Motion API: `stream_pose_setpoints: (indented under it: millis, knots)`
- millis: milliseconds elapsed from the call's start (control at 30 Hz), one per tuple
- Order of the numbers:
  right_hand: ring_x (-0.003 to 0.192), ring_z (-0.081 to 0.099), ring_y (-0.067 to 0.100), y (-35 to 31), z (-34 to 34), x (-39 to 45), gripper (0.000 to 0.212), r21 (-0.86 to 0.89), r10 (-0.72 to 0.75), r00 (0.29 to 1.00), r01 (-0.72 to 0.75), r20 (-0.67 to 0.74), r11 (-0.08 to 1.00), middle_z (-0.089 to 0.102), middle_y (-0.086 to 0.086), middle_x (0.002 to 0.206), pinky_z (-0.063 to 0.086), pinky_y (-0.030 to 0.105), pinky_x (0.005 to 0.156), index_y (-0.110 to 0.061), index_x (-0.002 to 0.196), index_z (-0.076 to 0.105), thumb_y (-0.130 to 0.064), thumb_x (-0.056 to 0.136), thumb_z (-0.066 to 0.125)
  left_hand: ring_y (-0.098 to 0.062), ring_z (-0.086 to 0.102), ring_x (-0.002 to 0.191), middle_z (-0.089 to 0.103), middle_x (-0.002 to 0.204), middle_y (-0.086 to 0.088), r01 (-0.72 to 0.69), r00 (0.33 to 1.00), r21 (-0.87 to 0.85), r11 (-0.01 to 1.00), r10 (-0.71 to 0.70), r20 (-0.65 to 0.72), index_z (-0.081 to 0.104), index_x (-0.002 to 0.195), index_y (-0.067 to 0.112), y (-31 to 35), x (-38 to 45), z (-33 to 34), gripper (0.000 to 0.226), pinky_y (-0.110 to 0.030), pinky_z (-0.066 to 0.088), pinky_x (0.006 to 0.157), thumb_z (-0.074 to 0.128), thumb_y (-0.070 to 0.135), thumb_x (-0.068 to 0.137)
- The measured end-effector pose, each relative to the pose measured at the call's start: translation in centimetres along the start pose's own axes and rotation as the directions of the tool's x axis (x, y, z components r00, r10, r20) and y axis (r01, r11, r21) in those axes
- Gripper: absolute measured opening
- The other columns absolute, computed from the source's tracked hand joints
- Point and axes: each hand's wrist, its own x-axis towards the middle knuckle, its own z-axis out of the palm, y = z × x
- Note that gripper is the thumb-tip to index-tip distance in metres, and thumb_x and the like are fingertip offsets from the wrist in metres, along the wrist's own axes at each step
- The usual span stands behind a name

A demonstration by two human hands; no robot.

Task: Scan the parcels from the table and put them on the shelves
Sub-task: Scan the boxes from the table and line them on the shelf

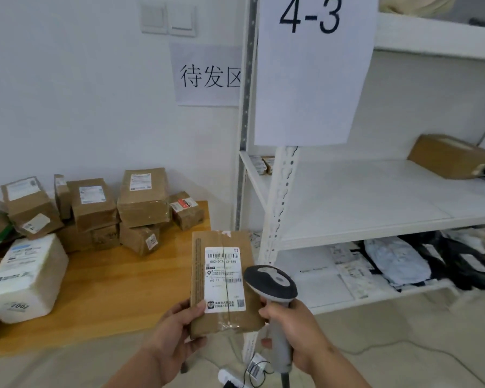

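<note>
**Op:** Entry. Left hand (177, 331) grasps a brown parcel (221, 278) at its lower left corner, thumb on the front face, fingers behind. The parcel is in the air, upright, long axis near vertical, label (225, 278) facing me. It hangs between the counter (118, 278) and the shelf post (280, 203).

**Log:** Right hand?

**Op:** Right hand (291, 334) is clenched round the handle of the scanner (272, 287). The scanner head sits just beside the parcel's right edge, overlapping it in this view. I cannot tell whether the head points at the barcode or past it. No beam visible on the label.

**Log:** So the scan step?

**Op:** My judgement: scan in hand, not confirmed. The barcodes lie up and left of the scanner head, so the head likely needs to back off and turn toward the label.

**Log:** Room for placing?

**Op:** The middle shelf (375, 197) lies up and right of the parcel, mostly bare, with one box (448, 155) far back right. The left hand carries, so it must cross past the post; the front post edge is the thing to clear. The lower shelf (361, 298) is crowded with bags. More parcels (143, 203) wait on the counter to the left.
</note>
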Motion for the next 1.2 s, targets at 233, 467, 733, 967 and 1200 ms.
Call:
stream_pose_setpoints:
  millis: [233,467,733,967,1200]
  knots:
    - [0.09,0.065,0.031,0.0,-11.7,0.3,0.024,0.091,-0.028,0.997,0.034,-0.071,0.995,0.071,0.017,0.101,0.058,0.041,0.064,-0.006,0.103,0.07,0.0,0.081,0.067,-0.027,0.063,0.084,0.075,0.102,-0.015,0.052,0.995,0.117,0.992,-0.061,0.073,0.064,0.119,0.009,-4.3,2.7,10.3,0.058,-0.035,0.053,0.061,0.08,0.019,0.064]
    - [0.092,0.064,0.029,-1.4,-28.3,-0.2,0.02,0.149,0.011,0.967,0.028,-0.254,0.988,0.068,0.016,0.101,0.06,0.05,0.074,-0.007,0.101,0.068,-0.001,0.082,0.068,-0.027,0.061,0.07,0.073,0.105,-0.021,0.13,0.969,0.178,0.975,-0.163,0.185,0.066,0.12,0.007,-11.2,5.6,27.0,0.052,-0.031,0.056,0.052,0.079,0.018,0.071]
    - [0.09,0.062,0.029,-2.9,-42.8,0.6,0.019,0.267,0.019,0.925,0.09,-0.379,0.959,0.068,0.014,0.1,0.057,0.056,0.083,-0.008,0.102,0.064,0.0,0.085,0.066,-0.031,0.067,0.081,0.077,0.098,-0.011,0.075,0.975,0.212,0.974,-0.116,0.191,0.046,0.134,0.032,-16.3,8.7,43.3,0.059,-0.041,0.057,0.066,0.075,0.017,0.085]
    - [0.103,0.062,0.033,-4.2,-52.2,6.8,0.028,0.344,0.046,0.878,0.138,-0.476,0.929,0.066,0.014,0.11,0.059,0.054,0.083,-0.011,0.108,0.063,-0.002,0.082,0.069,-0.03,0.071,0.091,0.077,0.099,-0.006,0.034,0.955,0.298,0.954,-0.119,0.272,0.055,0.124,0.037,-18.4,13.8,54.0,0.041,-0.037,0.057,0.067,0.072,0.023,0.089]
    - [0.106,0.061,0.034,-9.9,-63.7,14.9,0.029,0.355,0.048,0.828,0.186,-0.558,0.916,0.064,0.014,0.116,0.057,0.053,0.086,-0.011,0.11,0.061,-0.001,0.084,0.069,-0.024,0.073,0.094,0.076,0.104,0.0,-0.025,0.931,0.348,0.937,-0.105,0.348,0.049,0.135,0.036,-19.3,22.7,67.7,0.051,-0.037,0.059,0.071,0.071,0.028,0.09]
